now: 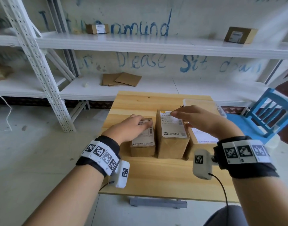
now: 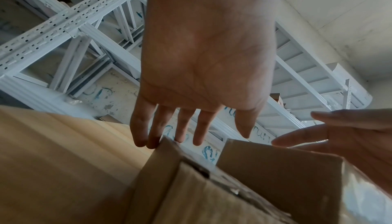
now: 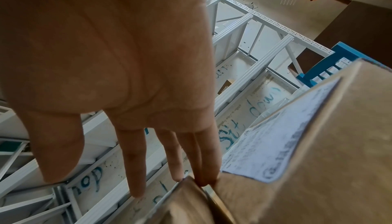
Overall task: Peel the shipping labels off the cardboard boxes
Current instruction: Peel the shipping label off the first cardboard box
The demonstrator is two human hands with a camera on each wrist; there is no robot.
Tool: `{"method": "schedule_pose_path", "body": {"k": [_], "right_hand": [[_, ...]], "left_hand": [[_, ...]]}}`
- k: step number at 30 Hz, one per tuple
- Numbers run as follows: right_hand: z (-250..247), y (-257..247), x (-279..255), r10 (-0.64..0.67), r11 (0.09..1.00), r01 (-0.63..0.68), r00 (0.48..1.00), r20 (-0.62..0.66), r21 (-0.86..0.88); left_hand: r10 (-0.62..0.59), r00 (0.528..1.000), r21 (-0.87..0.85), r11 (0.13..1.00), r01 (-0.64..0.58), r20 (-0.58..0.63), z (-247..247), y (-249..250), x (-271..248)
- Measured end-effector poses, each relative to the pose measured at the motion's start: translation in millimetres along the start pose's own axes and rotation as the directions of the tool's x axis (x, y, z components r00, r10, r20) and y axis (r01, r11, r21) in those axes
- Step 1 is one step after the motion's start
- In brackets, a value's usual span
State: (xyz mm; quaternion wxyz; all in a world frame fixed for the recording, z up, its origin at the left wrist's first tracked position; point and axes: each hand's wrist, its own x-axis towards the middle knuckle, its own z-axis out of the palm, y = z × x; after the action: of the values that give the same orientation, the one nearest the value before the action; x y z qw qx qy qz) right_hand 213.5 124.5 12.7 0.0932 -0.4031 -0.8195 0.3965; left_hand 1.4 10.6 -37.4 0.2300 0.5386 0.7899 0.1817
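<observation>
Three brown corrugated cardboard boxes stand side by side, touching, on the pale wooden worktop (image 1: pixel 156 173), whose grain runs left to right. The low left box (image 1: pixel 142 149) carries a white printed label (image 1: pixel 145 136) with barcodes along its top face. The taller middle box (image 1: pixel 171 144) has a matte front, clear glossy tape along its seams and a white rectangular shipping label (image 1: pixel 171 123) lying flat on top, its near corners rounded and all visible edges stuck down. The right box (image 1: pixel 195 144) is mostly hidden under the right forearm; its white label (image 1: pixel 205 136) shows near the wrist.

The left hand (image 1: pixel 131 128) lies palm down over the far part of the left box, fingers (image 2: pixel 199 127) straight and slightly spread, their tips at the box's far edge. The right hand (image 1: pixel 203 119) hovers palm down over the middle and right boxes, fingers (image 3: pixel 135 160) straight and close together, holding nothing; two fingertips touch the top edge of the middle box in the right wrist view.

The worktop is bare in front of the boxes up to its near edge. A clear plastic container (image 1: pixel 203 105) stands at the far right corner. Beyond the worktop run white perforated steel shelves (image 1: pixel 107 41) holding two small cardboard boxes and flat cardboard sheets (image 1: pixel 122 79). A blue wooden chair (image 1: pixel 270 115) stands to the right, near the worktop's edge. Grey concrete floor lies open on the left.
</observation>
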Motion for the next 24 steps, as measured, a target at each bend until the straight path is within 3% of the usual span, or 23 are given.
{"method": "schedule_pose_path", "body": {"k": [24], "right_hand": [[2,7,-7,-0.013,1.000,0.013,1.000,-0.024,0.004]], "left_hand": [[0.017,0.999,-0.136,0.991,-0.021,-0.030,6,0,7]]}}
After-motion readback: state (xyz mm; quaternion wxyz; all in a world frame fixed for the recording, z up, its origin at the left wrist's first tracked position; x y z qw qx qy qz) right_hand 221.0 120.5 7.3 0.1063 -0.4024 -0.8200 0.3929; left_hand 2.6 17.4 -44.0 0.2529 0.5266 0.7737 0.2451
